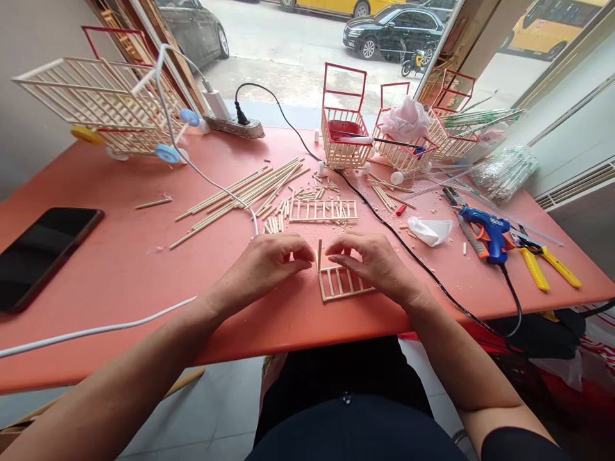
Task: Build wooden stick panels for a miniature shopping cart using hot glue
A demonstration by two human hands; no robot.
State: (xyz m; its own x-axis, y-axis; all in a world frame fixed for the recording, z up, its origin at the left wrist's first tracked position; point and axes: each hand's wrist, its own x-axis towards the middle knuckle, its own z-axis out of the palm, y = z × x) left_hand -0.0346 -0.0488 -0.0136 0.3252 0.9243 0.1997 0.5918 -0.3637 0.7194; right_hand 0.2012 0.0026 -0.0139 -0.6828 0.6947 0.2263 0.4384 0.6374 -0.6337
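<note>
A small ladder-like frame of wooden sticks [339, 296] lies flat near the table's front edge. One short stick [319, 255] stands upright at its back left corner. Just left of that stick is my left hand [273, 259], its thumb and fingers curved with a gap between them and nothing inside. On the other side my right hand [369, 259] curves over the frame's back right part, thumb and fingers apart, hiding some of it. A second stick frame [324, 219] lies farther back, among short cut sticks [275, 223].
Long sticks [245, 192] lie at the back left. A phone [48, 250] is far left. The glue gun [487, 230] and yellow-handled pliers [534, 269] lie right. A black cable [408, 250] crosses the table. Behind stand small stick carts [346, 150] and a large one [110, 102].
</note>
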